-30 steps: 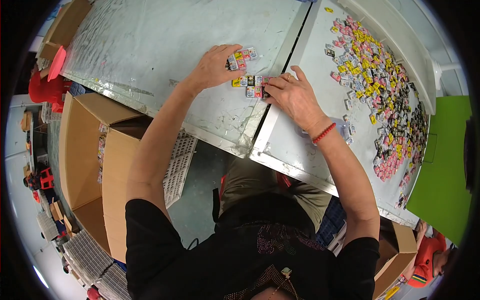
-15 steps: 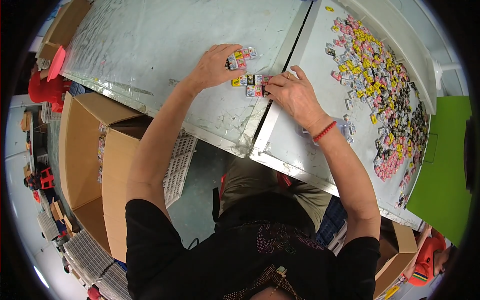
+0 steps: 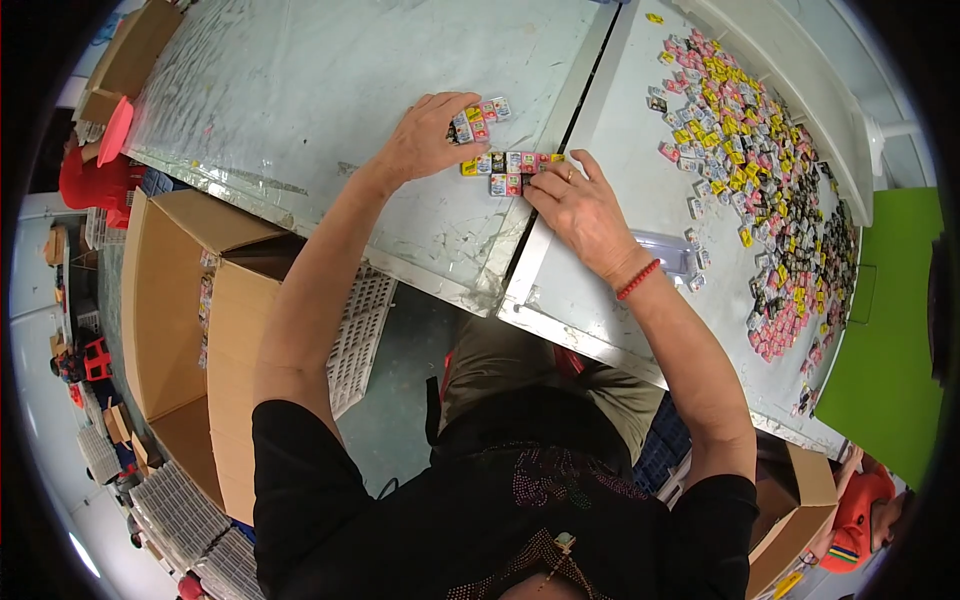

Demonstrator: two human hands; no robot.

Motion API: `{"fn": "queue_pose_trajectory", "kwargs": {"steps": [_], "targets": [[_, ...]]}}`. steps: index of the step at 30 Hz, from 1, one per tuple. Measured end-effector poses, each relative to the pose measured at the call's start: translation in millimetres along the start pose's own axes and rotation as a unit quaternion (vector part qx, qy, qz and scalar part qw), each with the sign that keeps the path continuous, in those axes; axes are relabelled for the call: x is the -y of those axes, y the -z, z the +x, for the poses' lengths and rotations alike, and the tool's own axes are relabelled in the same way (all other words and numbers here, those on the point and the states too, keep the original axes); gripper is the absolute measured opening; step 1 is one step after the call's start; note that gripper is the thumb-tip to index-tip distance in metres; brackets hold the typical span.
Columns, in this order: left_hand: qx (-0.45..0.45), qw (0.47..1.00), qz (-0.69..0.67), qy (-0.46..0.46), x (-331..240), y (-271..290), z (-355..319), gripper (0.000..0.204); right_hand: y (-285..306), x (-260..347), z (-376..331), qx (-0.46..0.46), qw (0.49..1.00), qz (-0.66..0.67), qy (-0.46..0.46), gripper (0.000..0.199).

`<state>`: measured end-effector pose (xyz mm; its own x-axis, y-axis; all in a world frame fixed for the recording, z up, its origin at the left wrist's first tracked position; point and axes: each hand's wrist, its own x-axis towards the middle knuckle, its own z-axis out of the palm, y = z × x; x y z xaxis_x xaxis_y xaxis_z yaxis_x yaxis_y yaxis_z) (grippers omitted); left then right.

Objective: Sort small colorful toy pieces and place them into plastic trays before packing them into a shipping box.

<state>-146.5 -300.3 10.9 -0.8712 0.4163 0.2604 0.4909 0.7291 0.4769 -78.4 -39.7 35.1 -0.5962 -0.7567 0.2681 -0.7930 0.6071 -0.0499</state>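
Note:
My left hand (image 3: pixel 428 140) curls around a small block of colourful square pieces (image 3: pixel 480 122), white, pink, yellow and black, which seems to sit in clear plastic. Just below it, two short rows of similar small pieces (image 3: pixel 513 162) lie side by side on the table. Over the right end of these rows is my right hand (image 3: pixel 582 208), its fingertips closed on a piece of the lower row that they mostly cover. A clear plastic tray (image 3: pixel 662 250) rests beside my right wrist.
Many loose small pieces (image 3: pixel 740 140) are spread over the right table (image 3: pixel 610 290). A dark gap (image 3: pixel 590 85) divides it from the left table (image 3: pixel 300 90). An open cardboard box (image 3: pixel 235 340) and a white plastic crate (image 3: pixel 360 335) stand below at left. People in red are at both sides.
My right hand has shifted slightly right and nearer me, uncovering the right end of the upper row, with a yellow piece there. More of the clear tray shows. My left hand has barely moved.

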Motion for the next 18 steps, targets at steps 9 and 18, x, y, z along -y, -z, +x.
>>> {"fn": "queue_pose_trajectory", "kwargs": {"steps": [9,18], "targets": [[-0.023,0.999,-0.04,0.003,-12.1,8.0,0.3,0.06,-11.3,10.8,-18.0,-0.035,0.997,0.049,-0.042,0.042],[0.016,0.992,0.022,-0.12,-76.5,-14.2,-13.9,0.066,28.6,6.1,-91.5,-0.133,0.973,0.06,-0.18,0.034]]}}
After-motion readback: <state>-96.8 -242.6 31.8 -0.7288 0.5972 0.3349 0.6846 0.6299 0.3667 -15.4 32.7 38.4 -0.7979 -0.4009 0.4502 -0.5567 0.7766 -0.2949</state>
